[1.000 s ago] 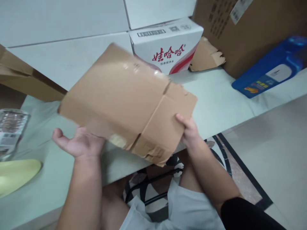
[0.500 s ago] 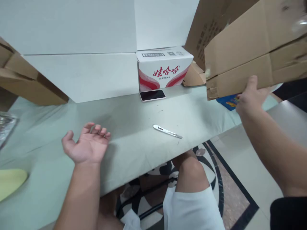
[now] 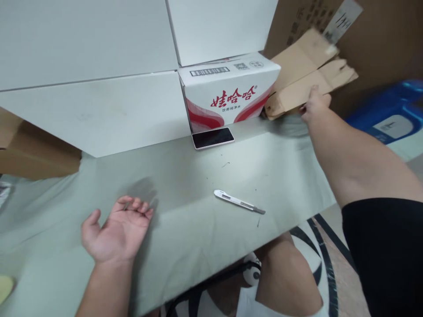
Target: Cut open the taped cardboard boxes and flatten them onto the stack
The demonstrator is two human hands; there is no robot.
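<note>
My right hand reaches to the far right of the table and grips the lower edge of a flattened brown cardboard box. The cardboard leans beside a white and red carton, its left end close to the tabletop. My left hand rests palm up over the cloth on the left, fingers loosely curled and apart, with nothing in it. A white utility knife with its blade out lies on the cloth between my hands. Behind the knife, a phone with a dark screen lies against the carton's foot.
White boxes form a wall along the back. A brown box stands at the left. Blue containers are at the right, before a large brown carton. The green tablecloth ends near my knees.
My right hand has carried the flattened cardboard from the near right to the back, beside the white and red carton. The view has shifted. My left hand stays open, palm up.
</note>
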